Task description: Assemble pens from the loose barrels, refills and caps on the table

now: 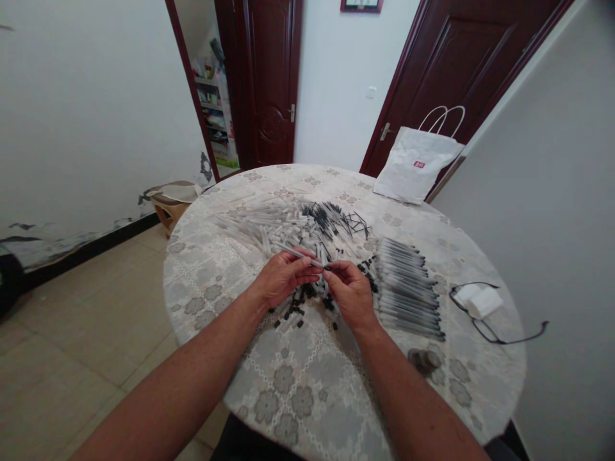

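A: You have a straight, slim, pale-grey plastic tube [291, 250] between your fingers. IMO it is v. light and rather stiff, so you need only a small pressure.

B: Agreed, but pls mind the surface. It looks smooth, so it prob. can roll or slip between your fingertips. And b/c the wall may be thin, you should not bend it in the middle.

A: Then where is the best hold for you?

B: I'd say close to the end which faces your right hand [353, 291], w/ your thumb on one side & your fingers on the other. The tiny dark piece [326, 268] at this end is so small that only thumb & index suit it.

A: And your fingers now? Your left hand [283, 278] pinches the tube, thumb against fingers.

B: Your right thumb & index seem closed on the tiny dark piece. If it sits in the tube or only touches it, I cannot tell; your fingertips hide it.

A: Where is the tube, exactly?

B: It lies across your left fingers. One end sticks out past them, away from you and to the left; the other points to your right fingertips. Beyond your left fingers you have a loose heap of long, pale, translucent plastic tubes [240, 227]; beyond both hands, thin black sticks [321, 221]. Below your palms are small black plastic pieces [300, 324], and just beside your right knuckles, a neat row of pale, dark-ended sticks [406, 288].
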The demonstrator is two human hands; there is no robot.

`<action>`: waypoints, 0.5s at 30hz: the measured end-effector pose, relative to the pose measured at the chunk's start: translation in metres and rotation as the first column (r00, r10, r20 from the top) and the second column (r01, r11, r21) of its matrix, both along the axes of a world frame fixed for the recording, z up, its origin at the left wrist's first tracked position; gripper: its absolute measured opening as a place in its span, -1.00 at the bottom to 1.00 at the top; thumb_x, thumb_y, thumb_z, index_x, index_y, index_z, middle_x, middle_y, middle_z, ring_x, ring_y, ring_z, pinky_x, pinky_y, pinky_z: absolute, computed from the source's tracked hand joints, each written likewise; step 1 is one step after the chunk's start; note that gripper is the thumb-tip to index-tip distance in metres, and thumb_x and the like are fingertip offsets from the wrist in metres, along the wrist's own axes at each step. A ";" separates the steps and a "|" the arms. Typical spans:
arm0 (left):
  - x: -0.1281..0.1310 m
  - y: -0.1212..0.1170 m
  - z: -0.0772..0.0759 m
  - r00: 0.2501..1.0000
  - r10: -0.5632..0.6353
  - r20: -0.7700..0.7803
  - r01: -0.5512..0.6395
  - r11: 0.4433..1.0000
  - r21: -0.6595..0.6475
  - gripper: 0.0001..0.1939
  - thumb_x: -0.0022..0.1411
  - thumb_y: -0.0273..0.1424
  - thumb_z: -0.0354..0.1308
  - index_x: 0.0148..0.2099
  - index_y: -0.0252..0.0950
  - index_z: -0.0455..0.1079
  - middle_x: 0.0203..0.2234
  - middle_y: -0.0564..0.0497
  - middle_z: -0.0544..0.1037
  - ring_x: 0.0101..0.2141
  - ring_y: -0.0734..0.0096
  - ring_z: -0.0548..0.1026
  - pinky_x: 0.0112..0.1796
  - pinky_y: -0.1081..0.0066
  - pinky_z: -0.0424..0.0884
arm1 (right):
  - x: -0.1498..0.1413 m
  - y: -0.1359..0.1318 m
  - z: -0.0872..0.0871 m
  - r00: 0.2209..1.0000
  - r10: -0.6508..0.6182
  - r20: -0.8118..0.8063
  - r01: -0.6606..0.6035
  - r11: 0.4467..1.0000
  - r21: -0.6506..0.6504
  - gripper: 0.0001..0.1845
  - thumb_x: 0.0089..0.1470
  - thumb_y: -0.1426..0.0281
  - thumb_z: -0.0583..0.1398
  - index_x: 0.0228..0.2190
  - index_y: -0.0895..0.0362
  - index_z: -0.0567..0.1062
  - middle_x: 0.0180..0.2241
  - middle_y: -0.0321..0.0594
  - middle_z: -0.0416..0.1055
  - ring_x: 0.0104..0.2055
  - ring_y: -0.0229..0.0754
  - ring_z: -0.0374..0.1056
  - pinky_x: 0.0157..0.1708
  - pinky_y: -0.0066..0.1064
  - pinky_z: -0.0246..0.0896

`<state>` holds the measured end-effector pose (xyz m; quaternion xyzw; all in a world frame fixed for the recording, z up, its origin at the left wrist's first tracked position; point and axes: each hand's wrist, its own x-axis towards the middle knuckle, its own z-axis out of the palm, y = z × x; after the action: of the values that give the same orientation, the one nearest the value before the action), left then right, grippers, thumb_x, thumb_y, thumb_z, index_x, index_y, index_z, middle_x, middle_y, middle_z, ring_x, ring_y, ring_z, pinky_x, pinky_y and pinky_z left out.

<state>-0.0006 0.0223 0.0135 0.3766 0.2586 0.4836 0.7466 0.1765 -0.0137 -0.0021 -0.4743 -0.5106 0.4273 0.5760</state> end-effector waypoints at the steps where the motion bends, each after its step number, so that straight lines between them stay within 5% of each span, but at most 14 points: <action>1: 0.000 0.000 0.000 1.000 -0.003 0.000 0.003 1.000 0.002 -0.73 0.13 -0.40 0.42 -0.13 -0.35 0.49 -0.24 -0.12 0.67 -0.26 0.26 0.66 -0.16 0.27 0.59 | 0.000 0.001 -0.001 1.000 -0.002 0.004 0.002 1.000 0.000 -0.68 0.02 0.18 0.36 -0.25 0.10 0.51 -0.44 -0.35 0.45 -0.52 -0.31 0.25 -0.52 -0.47 0.15; 15: 0.001 -0.001 0.001 0.997 0.025 -0.077 -0.025 1.000 -0.002 -0.70 0.08 -0.36 0.45 -0.16 -0.36 0.52 -0.35 -0.10 0.66 -0.32 0.28 0.65 -0.19 0.27 0.59 | 0.001 0.000 -0.001 1.000 0.012 0.023 -0.012 1.000 -0.004 -0.69 0.02 0.18 0.35 -0.25 0.09 0.51 -0.48 -0.38 0.41 -0.53 -0.31 0.22 -0.51 -0.47 0.12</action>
<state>0.0003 0.0215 0.0140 0.3906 0.2924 0.4777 0.7306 0.1773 -0.0138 -0.0034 -0.4772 -0.5192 0.4263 0.5665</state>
